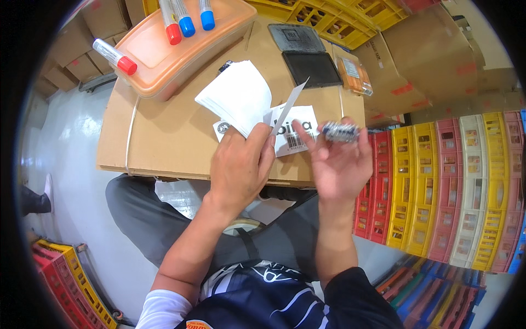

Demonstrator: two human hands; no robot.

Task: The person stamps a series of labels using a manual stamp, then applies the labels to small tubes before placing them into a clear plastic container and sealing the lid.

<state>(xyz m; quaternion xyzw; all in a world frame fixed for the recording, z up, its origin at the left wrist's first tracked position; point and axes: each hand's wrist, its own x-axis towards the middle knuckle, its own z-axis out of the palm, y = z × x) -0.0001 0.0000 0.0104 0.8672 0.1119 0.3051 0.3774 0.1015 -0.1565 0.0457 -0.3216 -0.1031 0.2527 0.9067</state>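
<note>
My left hand [242, 160] grips a stack of white paper sheets or cards [240, 92] by its lower edge. One sheet [291, 103] stands away from the stack, tilted to the right and seen nearly edge-on. Beneath it, a white card or label [298, 127] with large print and a barcode lies on the cardboard. In the raised fingers of my right hand [339, 164] is a small silver and dark-blue object [340, 132], too blurred to name surely. Beyond the hands lies an open ink pad [312, 70] with its lid [295, 38] folded back.
Flat cardboard [172, 135] bound with white strap forms the work surface. An orange-lidded plastic box [185, 53] carries several markers [170, 24]. Beside the ink pad lies an orange packet [354, 76]. Stacked plastic crates [423, 185] stand at right, large cartons [419, 61] behind.
</note>
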